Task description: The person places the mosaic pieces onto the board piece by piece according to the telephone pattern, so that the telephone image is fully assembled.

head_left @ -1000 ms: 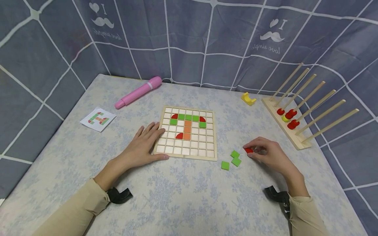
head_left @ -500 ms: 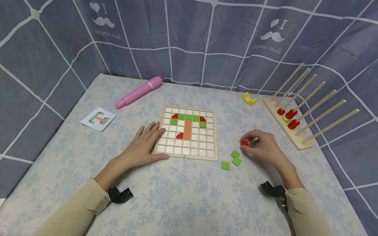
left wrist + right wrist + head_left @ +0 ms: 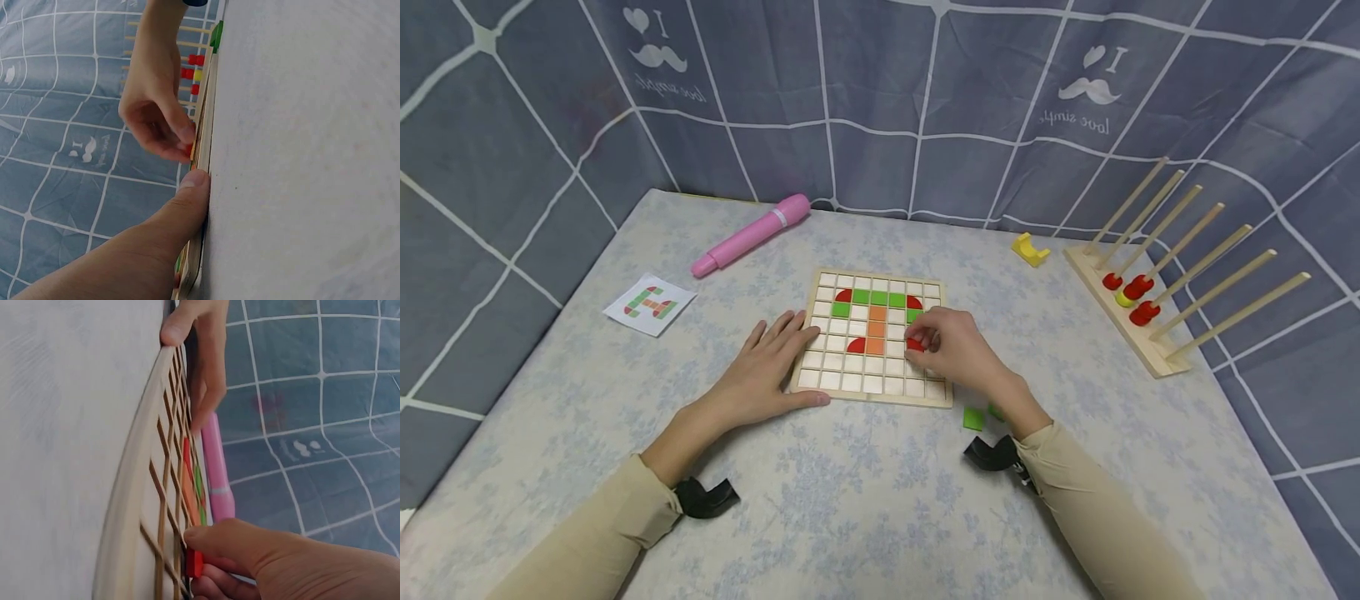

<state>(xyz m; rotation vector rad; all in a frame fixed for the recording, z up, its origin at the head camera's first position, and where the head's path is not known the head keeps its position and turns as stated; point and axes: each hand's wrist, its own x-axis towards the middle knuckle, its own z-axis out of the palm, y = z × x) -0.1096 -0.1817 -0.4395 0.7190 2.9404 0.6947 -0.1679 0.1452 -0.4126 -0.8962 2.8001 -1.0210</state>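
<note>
A square wooden grid board [image 3: 893,387] lies on the table. It bears a mushroom-like pattern of green squares [image 3: 878,297], orange squares [image 3: 876,329] and red quarter-round tiles [image 3: 857,344]. My left hand [image 3: 763,371] rests along the board's left side, fingers spread and thumb on the near left corner. Over the right part of the board, my right hand [image 3: 961,348] pinches a red tile [image 3: 194,562] between thumb and fingers, low at the grid. Whether that tile lies fully in a cell cannot be told. Loose green tiles [image 3: 973,418] lie beside the board, partly hidden by the right wrist.
A card [image 3: 651,305] with a coloured pattern lies at the left. Behind it is a pink pen-shaped tube [image 3: 752,235]. At the back right are a curved yellow piece [image 3: 1030,250] and a wooden peg stand [image 3: 1123,321] with red and yellow beads.
My right hand has carried the red tile leftward from beside the loose green tiles to the right part of the board. The left hand has stayed in place.
</note>
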